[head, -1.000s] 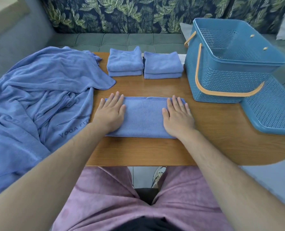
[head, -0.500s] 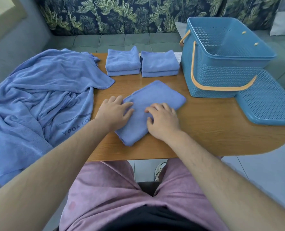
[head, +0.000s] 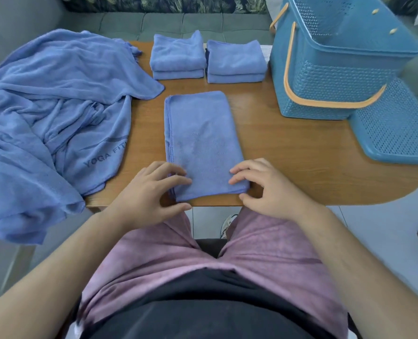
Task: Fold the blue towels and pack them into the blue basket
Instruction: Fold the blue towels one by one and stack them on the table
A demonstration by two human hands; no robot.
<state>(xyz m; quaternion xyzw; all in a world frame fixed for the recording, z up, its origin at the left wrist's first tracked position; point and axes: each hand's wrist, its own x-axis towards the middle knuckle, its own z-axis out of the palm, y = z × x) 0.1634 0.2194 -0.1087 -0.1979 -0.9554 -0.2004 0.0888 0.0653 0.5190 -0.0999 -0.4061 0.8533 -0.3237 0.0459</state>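
Mid-fold: left hand (head: 149,194) and right hand (head: 266,189) are pinching near corners of the long blue microfibre towel (head: 200,138) on the wooden table (head: 288,155); next, probably, carrying that end to the far edge.

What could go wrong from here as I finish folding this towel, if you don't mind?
The half-folded towel has its near end right at the table edge, where the left hand and right hand pinch its corners; a loose grip might let it slide off. The big unfolded towel hangs well off the table's left side and could slip down.
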